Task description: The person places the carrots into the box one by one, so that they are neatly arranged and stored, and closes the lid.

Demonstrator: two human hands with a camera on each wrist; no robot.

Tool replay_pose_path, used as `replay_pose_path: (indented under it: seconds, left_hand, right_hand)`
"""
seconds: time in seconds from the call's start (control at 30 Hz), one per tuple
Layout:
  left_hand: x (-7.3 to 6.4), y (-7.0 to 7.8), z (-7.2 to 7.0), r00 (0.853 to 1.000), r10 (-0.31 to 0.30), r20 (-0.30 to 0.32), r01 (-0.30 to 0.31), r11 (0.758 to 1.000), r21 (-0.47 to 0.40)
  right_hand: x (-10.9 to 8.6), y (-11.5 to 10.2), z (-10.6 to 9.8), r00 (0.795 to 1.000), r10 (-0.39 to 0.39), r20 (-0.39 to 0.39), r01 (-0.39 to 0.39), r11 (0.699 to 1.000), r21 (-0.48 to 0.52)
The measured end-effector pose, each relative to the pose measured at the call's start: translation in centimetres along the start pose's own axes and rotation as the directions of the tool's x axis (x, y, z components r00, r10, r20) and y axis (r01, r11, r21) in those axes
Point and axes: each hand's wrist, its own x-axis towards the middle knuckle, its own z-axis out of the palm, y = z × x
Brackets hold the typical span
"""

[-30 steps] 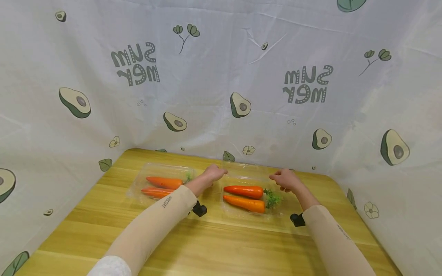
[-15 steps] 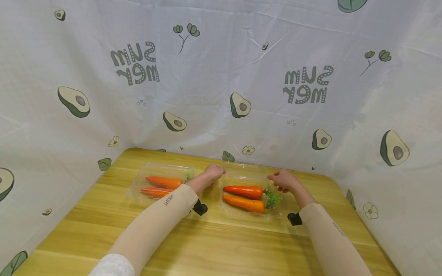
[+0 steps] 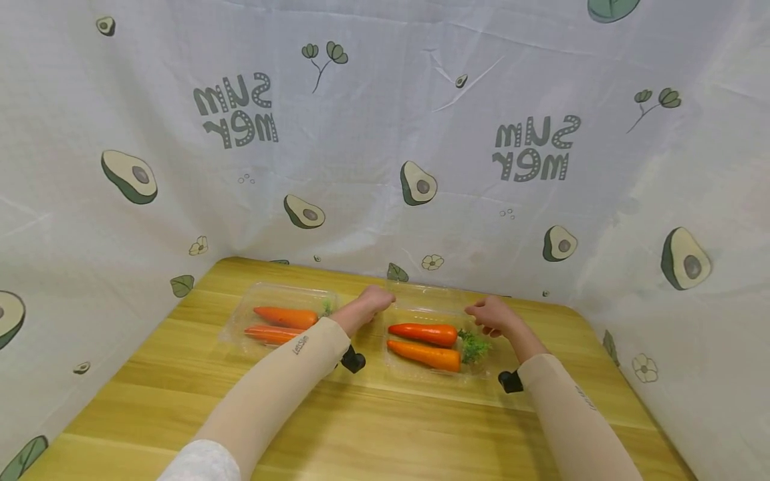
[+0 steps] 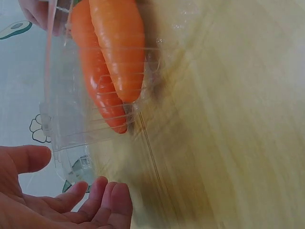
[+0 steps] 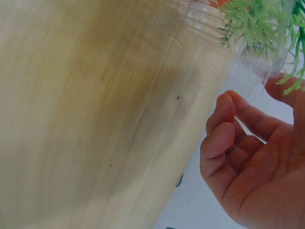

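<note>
A clear plastic clamshell box (image 3: 391, 369) lies with its lid (image 3: 427, 291) folded back. Inside are a red-orange carrot (image 3: 423, 333) and an orange carrot (image 3: 424, 355), with green leafy tops (image 3: 475, 345) to the right. My left hand (image 3: 374, 300) is at the lid's left side; the left wrist view shows its thumb and fingers (image 4: 121, 200) apart beside the clear plastic. My right hand (image 3: 494, 314) is at the lid's right side. In the right wrist view its fingers (image 5: 220, 138) are loosely curled, with the thumb close to the plastic edge; contact is unclear.
Left of my left forearm lies another clear plastic box (image 3: 283, 288) with carrots (image 3: 285, 316), partly hidden by the arm. The wooden table (image 3: 385, 427) ends at a white printed curtain (image 3: 361, 133) behind the boxes.
My right hand and forearm have shifted slightly left. My left forearm has moved a little to the right, its hand staying near the lid. The boxes and carrots look unmoved.
</note>
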Motion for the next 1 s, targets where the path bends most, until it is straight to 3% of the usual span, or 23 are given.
replay_pose_path:
  seconds: [0.37, 1.0]
  left_hand:
    - [0.1, -0.3, -0.1, 0.998, 0.066, -0.002, -0.066, 0.998, 0.000]
    - [1.2, -0.1, 0.4, 1.000, 0.013, -0.015, -0.013, 1.000, 0.005]
  right_hand:
    - [0.6, 0.0, 0.3, 1.000, 0.000, -0.017, -0.001, 1.000, -0.011]
    - [0.4, -0.3, 0.7, 0.999, -0.005, -0.045, 0.006, 1.000, 0.025]
